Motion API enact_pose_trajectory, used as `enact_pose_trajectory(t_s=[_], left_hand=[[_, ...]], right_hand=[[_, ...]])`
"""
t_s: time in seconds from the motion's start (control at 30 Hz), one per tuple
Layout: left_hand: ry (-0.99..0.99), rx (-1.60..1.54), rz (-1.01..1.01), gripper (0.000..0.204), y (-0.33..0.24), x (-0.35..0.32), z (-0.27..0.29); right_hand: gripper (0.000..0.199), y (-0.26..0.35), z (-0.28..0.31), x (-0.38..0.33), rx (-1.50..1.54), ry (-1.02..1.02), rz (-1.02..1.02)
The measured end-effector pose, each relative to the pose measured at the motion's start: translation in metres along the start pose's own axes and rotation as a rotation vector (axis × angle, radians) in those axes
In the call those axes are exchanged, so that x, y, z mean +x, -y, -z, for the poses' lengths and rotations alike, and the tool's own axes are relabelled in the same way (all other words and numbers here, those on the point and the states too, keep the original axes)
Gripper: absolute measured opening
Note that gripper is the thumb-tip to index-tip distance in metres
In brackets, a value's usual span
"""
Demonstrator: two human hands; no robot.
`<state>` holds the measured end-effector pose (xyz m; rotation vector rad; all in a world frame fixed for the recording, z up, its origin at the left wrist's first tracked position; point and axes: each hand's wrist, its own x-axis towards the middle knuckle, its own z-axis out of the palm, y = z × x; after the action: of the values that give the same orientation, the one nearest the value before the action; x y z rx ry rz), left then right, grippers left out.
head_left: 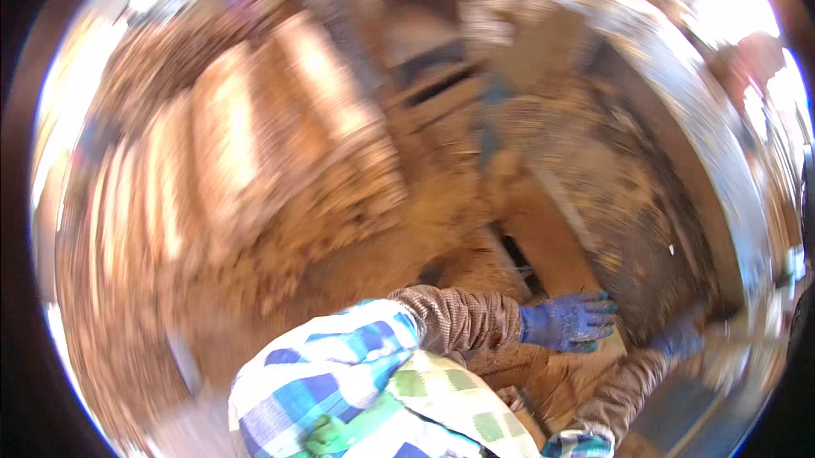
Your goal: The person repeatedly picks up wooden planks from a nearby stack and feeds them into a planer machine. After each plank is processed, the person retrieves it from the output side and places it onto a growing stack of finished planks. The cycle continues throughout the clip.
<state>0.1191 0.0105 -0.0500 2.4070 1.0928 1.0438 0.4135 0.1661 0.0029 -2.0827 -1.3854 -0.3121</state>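
My left hand (567,322), in a blue work glove, reaches to the right with its fingers stretched out flat. It is over the end of a brown board-like surface (552,233), and I cannot tell whether it presses on it. Farther right, my right hand (679,339), also gloved in blue, is smeared by motion. Beside it is a pale, blurred length of wood (743,341); whether the fingers grip it does not show. Brown ribbed sleeves cover both forearms, with checked blue, white and green cloth higher up.
A big stack of long timber pieces (246,135) rises on the left. Sawdust and chips (586,144) cover a dark area ahead right, bordered by a long grey metal edge (696,148). A dark slot (518,258) lies just beyond my left hand. A box-like opening (422,21) stands ahead.
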Motion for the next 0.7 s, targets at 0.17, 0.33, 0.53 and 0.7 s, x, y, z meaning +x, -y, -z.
enact_pose_trajectory(t_s=[0.17, 0.33, 0.53, 0.7], left_hand=[[0.324, 0.008, 1.122, 0.035, -0.042, -0.248, 0.040], [0.012, -0.112, 1.905, 0.060, -0.219, -0.509, 0.019], [-0.714, -0.444, 2.316, 0.061, -0.395, -0.668, -0.088], [-0.849, -0.517, 2.250, 0.067, -0.453, -0.704, -0.125]], right_hand=[[0.061, -0.020, -0.016, -0.006, -0.060, -0.069, 0.248], [0.060, -0.014, 0.001, -0.057, -0.057, -0.109, 0.337], [0.059, 0.010, 0.002, -0.188, -0.019, 0.236, 0.459], [0.059, 0.090, 0.037, -0.449, 0.106, 1.095, 0.722]])
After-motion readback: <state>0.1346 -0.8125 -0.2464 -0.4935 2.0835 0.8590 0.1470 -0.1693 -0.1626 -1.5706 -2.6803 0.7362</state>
